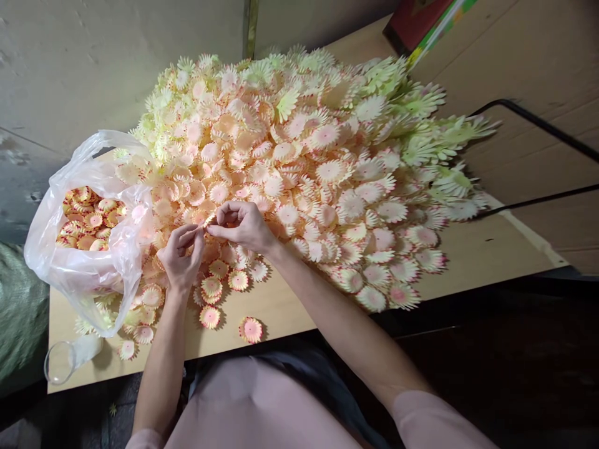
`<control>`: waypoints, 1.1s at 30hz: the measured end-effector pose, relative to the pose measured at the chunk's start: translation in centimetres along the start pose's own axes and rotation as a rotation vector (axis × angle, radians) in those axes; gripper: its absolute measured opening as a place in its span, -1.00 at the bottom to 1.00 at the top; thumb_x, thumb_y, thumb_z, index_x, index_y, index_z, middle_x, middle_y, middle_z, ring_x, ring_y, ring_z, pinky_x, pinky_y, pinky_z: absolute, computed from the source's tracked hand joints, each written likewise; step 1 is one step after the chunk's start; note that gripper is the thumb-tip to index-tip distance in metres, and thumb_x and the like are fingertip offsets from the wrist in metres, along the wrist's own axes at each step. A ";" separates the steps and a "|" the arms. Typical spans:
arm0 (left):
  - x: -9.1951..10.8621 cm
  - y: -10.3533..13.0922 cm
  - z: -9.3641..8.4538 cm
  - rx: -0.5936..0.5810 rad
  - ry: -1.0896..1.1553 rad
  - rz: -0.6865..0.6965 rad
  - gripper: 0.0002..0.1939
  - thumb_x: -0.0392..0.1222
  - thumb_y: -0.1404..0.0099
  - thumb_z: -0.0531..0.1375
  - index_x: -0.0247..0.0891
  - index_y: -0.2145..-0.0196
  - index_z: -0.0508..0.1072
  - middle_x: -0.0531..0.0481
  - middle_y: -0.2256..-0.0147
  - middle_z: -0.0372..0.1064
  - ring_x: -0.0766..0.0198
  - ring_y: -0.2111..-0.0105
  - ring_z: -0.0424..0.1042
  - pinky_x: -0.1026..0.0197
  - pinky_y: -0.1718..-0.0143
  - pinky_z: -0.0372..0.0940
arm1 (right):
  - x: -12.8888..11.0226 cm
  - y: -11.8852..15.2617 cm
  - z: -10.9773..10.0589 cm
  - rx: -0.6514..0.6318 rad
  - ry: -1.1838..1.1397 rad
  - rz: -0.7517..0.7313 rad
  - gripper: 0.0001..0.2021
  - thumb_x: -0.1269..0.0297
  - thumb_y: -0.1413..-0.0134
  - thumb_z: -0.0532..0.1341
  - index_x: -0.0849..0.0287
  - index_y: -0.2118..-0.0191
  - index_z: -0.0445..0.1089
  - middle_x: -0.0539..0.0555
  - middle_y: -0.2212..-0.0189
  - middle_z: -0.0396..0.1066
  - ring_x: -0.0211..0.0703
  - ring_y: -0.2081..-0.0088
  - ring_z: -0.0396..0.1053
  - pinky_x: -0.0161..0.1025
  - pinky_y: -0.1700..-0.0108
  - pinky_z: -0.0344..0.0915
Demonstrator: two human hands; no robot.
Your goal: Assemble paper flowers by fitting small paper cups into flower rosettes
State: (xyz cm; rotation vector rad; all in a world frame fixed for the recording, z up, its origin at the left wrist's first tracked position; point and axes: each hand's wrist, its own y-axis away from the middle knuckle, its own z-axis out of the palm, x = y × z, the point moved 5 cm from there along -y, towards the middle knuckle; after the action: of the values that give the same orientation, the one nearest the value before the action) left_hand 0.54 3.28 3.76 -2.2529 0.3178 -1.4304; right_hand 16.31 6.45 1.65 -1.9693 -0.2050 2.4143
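Note:
My left hand (182, 252) and my right hand (244, 228) meet fingertip to fingertip over the near left part of a large flower heap. Both are closed in a pinch. Between the fingertips is a small artificial flower piece (209, 220), seen nearly edge-on and partly covered by the fingers. Just below the hands lie loose flower pieces (238, 280) with cream petals and red tips, and one pink-centred piece (251, 330) sits apart near the table edge. The heap of artificial flower pieces (327, 171) runs from pale pink to light green.
A translucent plastic bag (100, 265) stands open on the left, with darker red-edged flower pieces (88, 218) inside. At the near left corner a clear cup (60, 363) lies on its side on the wooden table (290, 315). Black bars (547, 128) cross at the right, beside cardboard (524, 68).

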 end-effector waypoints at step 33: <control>-0.7 0.3 0.7 -0.171 -0.050 0.051 -0.63 -0.31 -0.17 0.21 -0.22 0.04 0.51 -0.08 0.13 0.56 0.18 0.17 0.58 0.18 0.04 0.46 | 0.2 0.0 -0.4 0.081 0.111 -0.083 -0.75 0.23 0.22 0.40 0.18 0.47 0.32 -0.01 0.49 0.41 -0.27 0.46 0.38 -0.32 0.37 0.37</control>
State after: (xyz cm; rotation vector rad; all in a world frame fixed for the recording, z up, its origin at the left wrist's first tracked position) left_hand 0.87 3.47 2.86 -2.3933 0.4938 -1.3644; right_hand 16.65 6.52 1.33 -2.0103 -0.1795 2.2189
